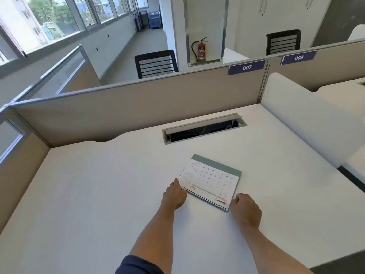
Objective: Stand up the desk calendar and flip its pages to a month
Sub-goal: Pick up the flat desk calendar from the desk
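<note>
The desk calendar [210, 179] lies flat on the white desk [98, 194], its black spiral binding toward me and its grey-green base edge away. The top page reads AUGUST 2026, upside down from where I look. My left hand [174, 195] rests at the left end of the spiral binding, fingertips touching the corner. My right hand [245, 209] sits at the right end of the binding, fingers curled against the calendar's corner. Whether either hand has a real grip on it is hard to tell.
An open cable tray [203, 128] is cut into the desk behind the calendar. Beige partition walls [138, 109] close off the back and left. A white divider [308, 117] stands on the right. Black chairs [156, 64] and a fire extinguisher [201, 50] lie beyond.
</note>
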